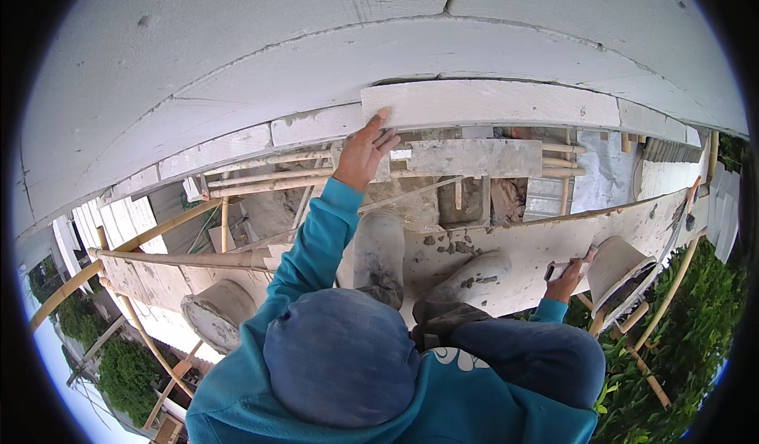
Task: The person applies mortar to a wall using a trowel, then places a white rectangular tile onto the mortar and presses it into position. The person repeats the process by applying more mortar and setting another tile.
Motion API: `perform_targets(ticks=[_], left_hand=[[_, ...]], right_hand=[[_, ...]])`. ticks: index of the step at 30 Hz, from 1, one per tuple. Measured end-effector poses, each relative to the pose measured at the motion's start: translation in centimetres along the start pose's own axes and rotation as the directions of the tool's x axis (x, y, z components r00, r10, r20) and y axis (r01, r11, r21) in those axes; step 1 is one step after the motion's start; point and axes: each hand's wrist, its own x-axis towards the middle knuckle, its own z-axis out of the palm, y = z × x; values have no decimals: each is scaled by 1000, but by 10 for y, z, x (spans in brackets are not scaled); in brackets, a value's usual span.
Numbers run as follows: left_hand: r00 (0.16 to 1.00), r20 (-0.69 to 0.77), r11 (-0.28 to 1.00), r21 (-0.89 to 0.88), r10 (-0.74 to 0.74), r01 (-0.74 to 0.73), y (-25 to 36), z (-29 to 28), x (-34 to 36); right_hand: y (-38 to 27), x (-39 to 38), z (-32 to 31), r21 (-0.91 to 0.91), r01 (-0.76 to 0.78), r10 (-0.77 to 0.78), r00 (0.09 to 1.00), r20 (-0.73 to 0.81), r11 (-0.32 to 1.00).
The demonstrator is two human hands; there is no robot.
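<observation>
A long pale masonry block (490, 102) lies along the wall's lower course, with its left end slightly overlapping the neighbouring block. My left hand (365, 153) reaches up to that left end. One fingertip rests on the block's corner while the other fingers are spread just below its edge. Down at the right, my right hand (566, 276) is closed round a small grey object (556, 271); its kind is unclear. Close beside that hand is a tilted bucket (621, 268), with a dark inside and a pale, crusted outer side.
A mortar-crusted bucket (217, 313) stands at the left. My feet are on a mortar-spattered platform (545, 242) with crumbs of mortar. Bamboo poles (269, 183) run below the wall (316, 64). Open gaps beyond the platform show lower surfaces and trees (688, 325).
</observation>
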Motion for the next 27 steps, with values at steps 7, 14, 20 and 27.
perform_targets(ticks=[7, 14, 20, 27], left_hand=[[990, 2, 955, 264, -144, 139, 21, -19, 3], [981, -18, 819, 548, -191, 170, 50, -23, 8], [991, -20, 739, 665, -132, 112, 60, -17, 8], [995, -44, 778, 621, -91, 98, 50, -11, 6]], right_hand=[[-81, -99, 57, -157, -39, 67, 981, 180, 987], [-159, -92, 123, -654, 639, 43, 701, 712, 406], [-153, -54, 220, -9, 905, 369, 183, 911, -425], [-66, -68, 289, 478, 815, 625, -192, 756, -329]])
